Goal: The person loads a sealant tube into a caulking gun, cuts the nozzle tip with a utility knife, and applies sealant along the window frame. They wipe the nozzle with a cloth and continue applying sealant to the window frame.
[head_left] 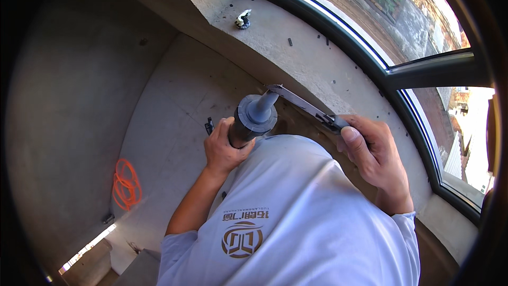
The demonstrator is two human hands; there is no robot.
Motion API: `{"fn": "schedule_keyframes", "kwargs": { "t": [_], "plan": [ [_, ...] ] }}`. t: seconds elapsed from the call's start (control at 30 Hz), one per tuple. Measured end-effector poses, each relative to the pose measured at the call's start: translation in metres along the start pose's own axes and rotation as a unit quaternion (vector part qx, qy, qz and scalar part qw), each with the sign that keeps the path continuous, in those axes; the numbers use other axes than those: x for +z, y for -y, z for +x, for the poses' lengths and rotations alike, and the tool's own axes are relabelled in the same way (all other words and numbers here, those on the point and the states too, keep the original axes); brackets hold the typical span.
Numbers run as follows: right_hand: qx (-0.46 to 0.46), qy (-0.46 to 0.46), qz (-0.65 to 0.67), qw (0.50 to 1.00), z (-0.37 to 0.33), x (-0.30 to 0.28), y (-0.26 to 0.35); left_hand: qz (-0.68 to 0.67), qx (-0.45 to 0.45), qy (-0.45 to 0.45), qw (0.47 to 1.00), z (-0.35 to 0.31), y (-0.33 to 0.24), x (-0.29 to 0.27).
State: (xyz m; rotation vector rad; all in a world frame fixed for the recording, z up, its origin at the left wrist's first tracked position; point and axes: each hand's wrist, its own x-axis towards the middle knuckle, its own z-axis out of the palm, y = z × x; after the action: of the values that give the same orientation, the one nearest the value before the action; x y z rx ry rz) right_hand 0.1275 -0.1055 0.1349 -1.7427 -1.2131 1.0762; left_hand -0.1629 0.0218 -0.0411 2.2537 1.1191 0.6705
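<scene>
Below the window (370,47), over a concrete sill (296,58), the left hand (225,148) is clamped around a dark sealant tube (248,122), its grey nozzle (263,105) pointing up and away from the body. The right hand (370,153) is closed on the handle of a knife (307,107), whose long blade lies across the nozzle near its tip. Both are held in the air just in front of a white shirt (296,212).

My worry is the blade: with the tube gripped only at its end, a slip off the hard nozzle could carry the edge toward the left fingers or the shirt, and a skewed cut would likely leave a ragged opening.

The tube is the only container, and its contents cannot be seen. A small black-and-white object (243,19) rests on the sill, and an orange cord (126,185) lies coiled on the floor well apart.
</scene>
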Motion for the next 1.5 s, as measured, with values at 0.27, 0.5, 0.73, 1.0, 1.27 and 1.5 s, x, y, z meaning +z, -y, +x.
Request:
{"fn": "schedule_keyframes", "kwargs": {
  "t": [0.27, 0.5, 0.73, 1.0, 1.27, 1.5],
  "plan": [
    [0.063, -0.020, 0.010, 0.998, -0.004, 0.012, 0.003, 0.038, 0.010, -0.022, 0.999, -0.005, 0.007, 0.002],
    [0.047, -0.007, 0.045, 0.998, -0.007, 0.016, 0.003, 0.035, 0.014, -0.035, 0.999, -0.007, 0.011, 0.004],
    [0.088, -0.005, 0.030, 0.996, -0.007, 0.025, 0.007, 0.046, 0.011, -0.046, 0.998, -0.009, 0.012, 0.005],
    [0.108, -0.032, -0.001, 0.994, -0.007, 0.032, 0.012, 0.040, -0.003, -0.059, 0.997, -0.011, 0.013, 0.007],
    [0.130, -0.028, 0.055, 0.990, 0.008, 0.038, -0.021, 0.037, -0.018, -0.063, 0.997, -0.013, 0.016, 0.010],
    [0.207, -0.002, 0.252, 0.945, 0.055, 0.058, -0.117, 0.020, -0.080, -0.062, 0.995, -0.022, 0.021, 0.011]
  ]
}}
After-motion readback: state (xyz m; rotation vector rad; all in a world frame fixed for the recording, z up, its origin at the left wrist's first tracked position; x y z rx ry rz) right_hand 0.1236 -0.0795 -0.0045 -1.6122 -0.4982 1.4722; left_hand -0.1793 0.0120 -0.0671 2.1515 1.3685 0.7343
